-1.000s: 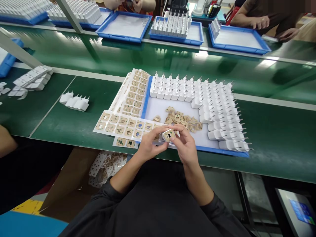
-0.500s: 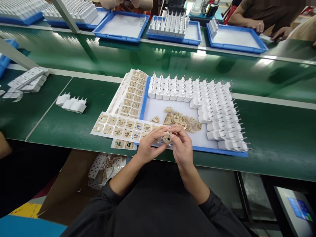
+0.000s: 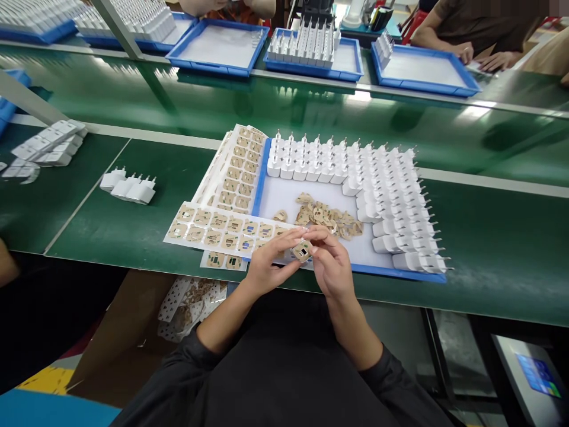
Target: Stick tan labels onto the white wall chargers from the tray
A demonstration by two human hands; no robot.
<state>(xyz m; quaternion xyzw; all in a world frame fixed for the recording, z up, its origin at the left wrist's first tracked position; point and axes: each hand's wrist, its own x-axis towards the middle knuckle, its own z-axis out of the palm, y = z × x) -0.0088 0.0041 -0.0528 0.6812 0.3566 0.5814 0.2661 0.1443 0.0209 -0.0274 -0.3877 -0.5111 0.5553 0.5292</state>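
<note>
A plug adapter [image 3: 303, 251], its end face covered by a tan sticker with dark port openings, is held between my two hands near the tray's front edge. My left hand [image 3: 273, 261] is closed around its left side. On its right side, the fingers of my right hand [image 3: 332, 261] grip it, the thumb at the sticker's edge. Beneath and left of my hands lies a sheet of tan stickers [image 3: 213, 228]. Behind them, loose tan sticker pieces [image 3: 326, 216] are heaped in the blue tray [image 3: 284, 193], beside rows of white plug adapters [image 3: 386, 190].
More sticker sheets [image 3: 235, 172] overlap the tray's left side. Several white adapters [image 3: 128, 185] stand on the green bench to the left, with white pieces [image 3: 48, 144] farther off. Blue trays [image 3: 217, 47] line the far side, where a co-worker's hands [image 3: 493, 59] show. A cardboard box [image 3: 115, 332] sits below.
My right hand has shifted slightly right, its thumb sliding from the sticker's face toward its edge. My left hand stays nearly still around the adapter.
</note>
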